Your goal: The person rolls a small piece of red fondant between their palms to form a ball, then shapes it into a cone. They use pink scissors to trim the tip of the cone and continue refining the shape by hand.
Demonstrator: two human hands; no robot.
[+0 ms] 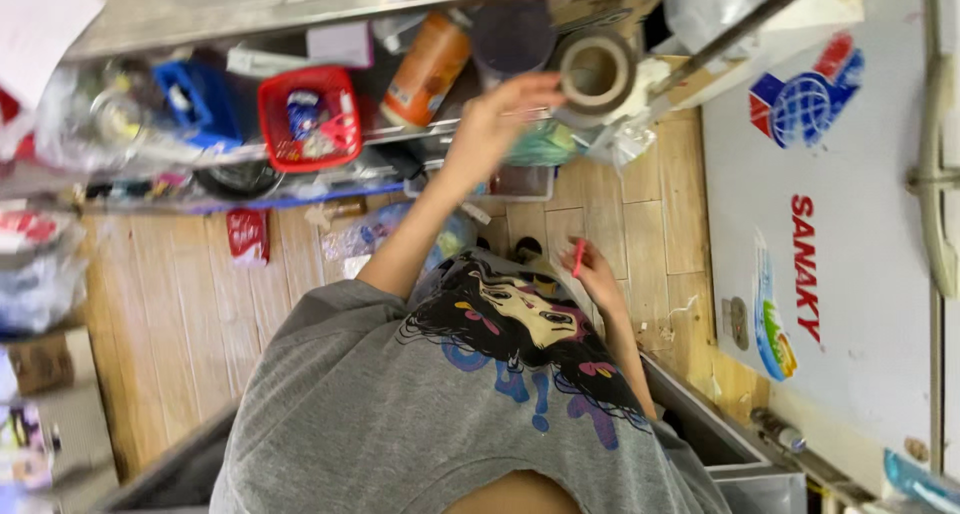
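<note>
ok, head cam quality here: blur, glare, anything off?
Head view: frame looks turned upside down; the left hand at the tape roll is motion-smeared, the right hand with the red pen sharper; light is even and soft, faint sheen on the white freezer lid.

— What sits on the cluttered metal shelf (300,152)?
— A red plastic mesh basket (310,117), a blue plastic crate (205,99) beside it, an orange cylindrical bottle (428,69) lying tilted.
— And the pale wooden plank floor (190,314)?
— A small red packet (247,234) near the shelf's edge.

Red basket (310,117), blue basket (203,96), orange bottle (428,69) crowd the metal shelf (250,19)
</note>
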